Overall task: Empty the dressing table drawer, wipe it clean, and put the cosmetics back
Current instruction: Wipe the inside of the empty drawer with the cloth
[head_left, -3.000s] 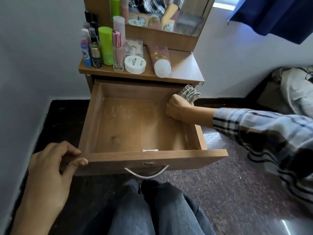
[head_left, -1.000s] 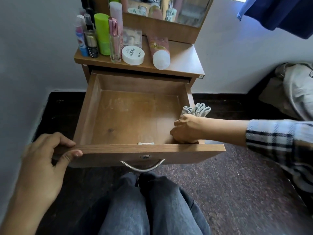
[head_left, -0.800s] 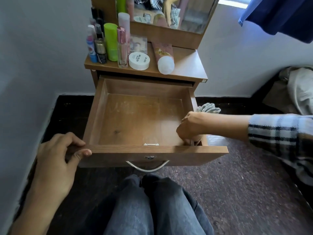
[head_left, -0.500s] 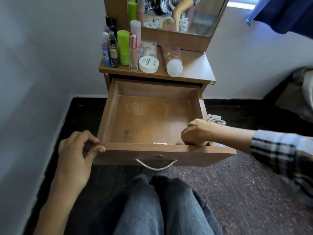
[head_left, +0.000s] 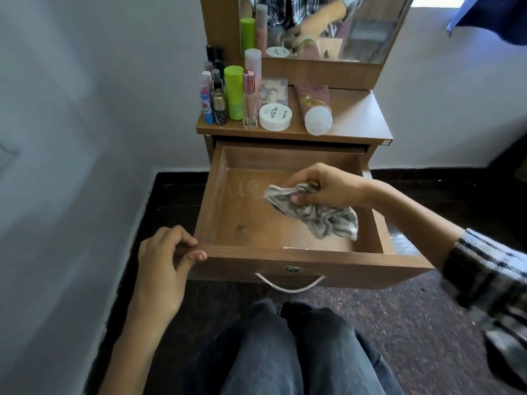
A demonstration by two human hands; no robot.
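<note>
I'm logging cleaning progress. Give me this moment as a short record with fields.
drawer: open, holds no cosmetics, pale smears on its floor
right hand: grips striped cloth over the drawer floor
left hand: grips the drawer's front left corner
cosmetics: bottles, white jar, pink tube on the dressing table top
stage: wiping

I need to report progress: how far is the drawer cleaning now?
Done: the drawer is emptied; cosmetics stand on the tabletop. In hand: the right hand holds the cloth over it, the left hand steadies its front. Left: finishing the wipe, returning cosmetics.
</note>
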